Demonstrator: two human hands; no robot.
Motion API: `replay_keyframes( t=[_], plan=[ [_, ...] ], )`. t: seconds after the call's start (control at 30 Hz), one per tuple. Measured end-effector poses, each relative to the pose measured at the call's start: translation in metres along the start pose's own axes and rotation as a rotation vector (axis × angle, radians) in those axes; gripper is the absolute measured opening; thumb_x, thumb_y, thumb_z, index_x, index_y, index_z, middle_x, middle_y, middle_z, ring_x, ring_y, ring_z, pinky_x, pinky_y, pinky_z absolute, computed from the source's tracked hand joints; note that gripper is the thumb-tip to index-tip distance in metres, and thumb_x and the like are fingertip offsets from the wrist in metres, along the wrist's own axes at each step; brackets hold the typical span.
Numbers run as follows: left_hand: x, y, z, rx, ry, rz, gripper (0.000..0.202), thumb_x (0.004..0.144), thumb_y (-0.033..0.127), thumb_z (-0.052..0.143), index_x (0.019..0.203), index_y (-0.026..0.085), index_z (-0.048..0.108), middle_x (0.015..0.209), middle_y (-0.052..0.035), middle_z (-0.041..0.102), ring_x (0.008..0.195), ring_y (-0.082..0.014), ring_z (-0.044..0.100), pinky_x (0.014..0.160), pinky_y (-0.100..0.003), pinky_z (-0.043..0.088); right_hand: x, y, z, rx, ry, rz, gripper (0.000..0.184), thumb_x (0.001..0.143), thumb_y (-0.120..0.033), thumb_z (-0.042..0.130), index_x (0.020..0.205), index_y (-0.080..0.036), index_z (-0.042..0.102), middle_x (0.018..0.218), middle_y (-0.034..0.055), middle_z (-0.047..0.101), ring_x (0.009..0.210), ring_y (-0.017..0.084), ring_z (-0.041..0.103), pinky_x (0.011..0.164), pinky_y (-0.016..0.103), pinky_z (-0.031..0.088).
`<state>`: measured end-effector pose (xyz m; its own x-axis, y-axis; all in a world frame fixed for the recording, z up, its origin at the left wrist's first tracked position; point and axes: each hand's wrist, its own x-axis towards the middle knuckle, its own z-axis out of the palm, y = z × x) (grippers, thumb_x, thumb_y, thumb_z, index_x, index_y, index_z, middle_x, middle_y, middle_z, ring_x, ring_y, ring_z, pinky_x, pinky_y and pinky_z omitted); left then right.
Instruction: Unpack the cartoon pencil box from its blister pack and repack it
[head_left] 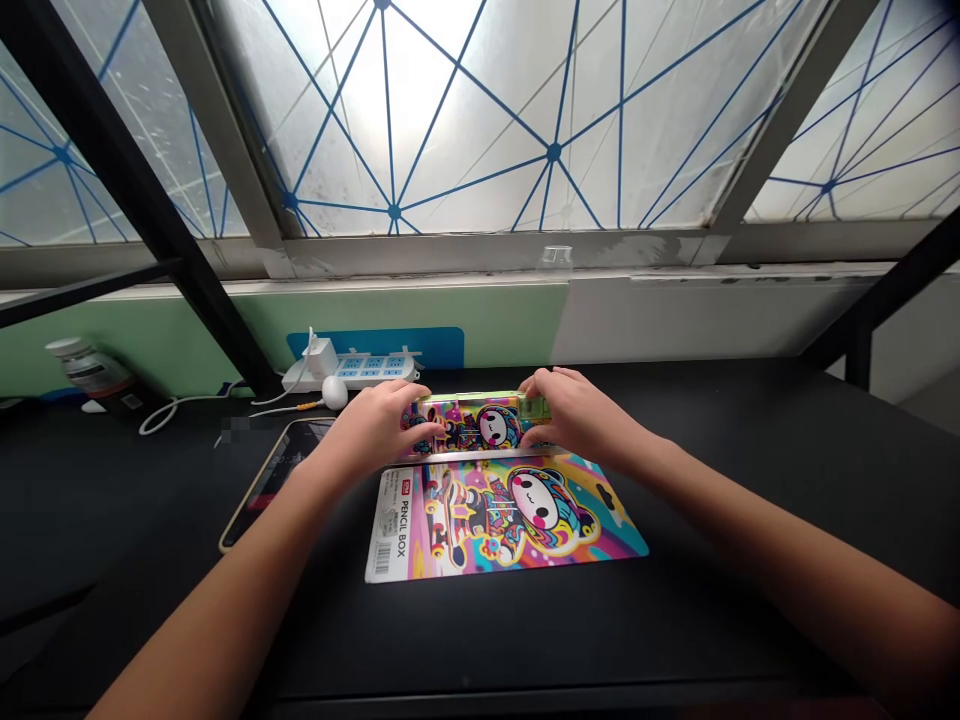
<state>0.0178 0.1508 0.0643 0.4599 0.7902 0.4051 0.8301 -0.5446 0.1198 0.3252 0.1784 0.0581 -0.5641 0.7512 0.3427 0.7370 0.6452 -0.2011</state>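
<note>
A colourful pencil box (472, 426) with a cartoon bear print and yellow-green edges stands at the far side of a printed card. My left hand (390, 420) grips its left end, thumb on the near face. At the opposite end my right hand (566, 412) holds it the same way, fingers over the top. A silvery strip runs along the box's lower edge. The flat card (517, 515), marked "PENCIL BOX" with a barcode and the same bear, lies on the black desk (465, 640) just in front of the box.
A phone (274, 475) lies left of the card, partly behind my left forearm. Behind it are a white power strip (375, 368) with a plugged-in charger (321, 357), and a white cable (199, 399). A bottle (97, 372) stands at far left. Black frame bars (150, 200) slant at both sides.
</note>
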Motion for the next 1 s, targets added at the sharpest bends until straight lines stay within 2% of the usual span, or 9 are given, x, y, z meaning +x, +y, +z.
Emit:
replay_keyframes(
  t=[0.17,0.23,0.33,0.4,0.5,0.67,0.73,0.87,1.0],
  plan=[
    [-0.019,0.023,-0.018,0.014,0.123,0.086,0.029,0.092,0.037,0.071,0.115,0.020,0.068,0.116,-0.0105,0.070,0.106,-0.0280,0.063,0.093,-0.044,0.051,-0.028,-0.019,-0.017,-0.049,0.128,-0.076,0.026,0.085,-0.025,0.071,0.107,-0.020,0.058,0.104,0.0118,0.065,0.096,0.030,0.061,0.090,0.048,0.050],
    [-0.040,0.039,-0.025,0.060,0.270,0.179,0.026,0.096,0.033,0.066,0.119,0.022,0.065,0.112,-0.0102,0.069,0.103,-0.0271,0.061,0.092,-0.044,0.051,-0.048,-0.033,-0.024,-0.146,0.207,-0.184,0.020,0.091,-0.021,0.064,0.110,-0.018,0.059,0.098,0.0117,0.063,0.092,0.029,0.059,0.087,0.048,0.051],
    [-0.080,0.060,-0.022,0.082,0.312,0.222,0.032,0.095,0.018,0.063,0.127,0.024,0.059,0.113,-0.0102,0.068,0.102,-0.0272,0.059,0.090,-0.044,0.051,-0.083,-0.052,-0.025,-0.259,0.318,-0.315,0.021,0.093,-0.011,0.054,0.111,-0.020,0.061,0.087,0.0076,0.061,0.084,0.026,0.057,0.090,0.049,0.053],
    [-0.104,0.068,-0.012,0.064,0.287,0.233,0.036,0.094,0.009,0.061,0.127,0.023,0.057,0.114,-0.0105,0.068,0.104,-0.0273,0.059,0.093,-0.045,0.051,-0.103,-0.059,-0.019,-0.267,0.342,-0.356,0.027,0.093,-0.008,0.053,0.114,-0.022,0.061,0.086,0.0054,0.063,0.085,0.025,0.060,0.098,0.050,0.052],
    [-0.126,0.069,0.004,0.029,0.229,0.191,0.038,0.093,0.009,0.062,0.128,0.025,0.058,0.120,-0.0098,0.069,0.110,-0.0279,0.060,0.097,-0.044,0.051,-0.120,-0.061,-0.004,-0.231,0.342,-0.393,0.027,0.095,-0.007,0.050,0.111,-0.024,0.063,0.090,0.0048,0.067,0.094,0.024,0.065,0.101,0.048,0.053],
    [-0.131,0.057,0.012,-0.130,0.069,-0.006,0.057,0.087,0.040,0.075,0.138,0.028,0.053,0.144,-0.0129,0.058,0.128,-0.0342,0.058,0.102,-0.046,0.055,-0.125,-0.053,0.010,-0.117,0.307,-0.348,0.018,0.093,-0.011,0.057,0.106,-0.022,0.060,0.111,0.0137,0.070,0.113,0.029,0.067,0.096,0.048,0.058],
    [-0.133,0.053,0.012,-0.173,0.007,-0.082,0.063,0.087,0.045,0.073,0.143,0.031,0.048,0.151,-0.0123,0.052,0.132,-0.0344,0.057,0.103,-0.046,0.055,-0.125,-0.050,0.011,-0.023,0.280,-0.303,0.016,0.094,-0.018,0.060,0.109,-0.023,0.058,0.119,0.0160,0.070,0.115,0.030,0.068,0.093,0.048,0.060],
    [-0.139,0.055,0.015,-0.243,-0.045,-0.191,0.074,0.091,0.041,0.068,0.155,0.036,0.032,0.157,-0.0097,0.048,0.137,-0.0325,0.054,0.108,-0.046,0.051,-0.130,-0.040,0.010,0.112,0.134,-0.206,0.043,0.088,-0.043,0.074,0.121,-0.024,0.055,0.135,0.0182,0.065,0.124,0.033,0.064,0.100,0.052,0.057],
    [-0.141,0.061,0.019,-0.312,-0.025,-0.323,0.084,0.086,0.040,0.073,0.157,0.038,0.028,0.153,-0.0075,0.052,0.135,-0.0322,0.057,0.108,-0.047,0.051,-0.135,-0.028,0.006,0.164,0.067,-0.084,0.055,0.087,-0.042,0.075,0.133,-0.027,0.050,0.143,0.0175,0.060,0.128,0.032,0.061,0.100,0.048,0.057]
  ],
)
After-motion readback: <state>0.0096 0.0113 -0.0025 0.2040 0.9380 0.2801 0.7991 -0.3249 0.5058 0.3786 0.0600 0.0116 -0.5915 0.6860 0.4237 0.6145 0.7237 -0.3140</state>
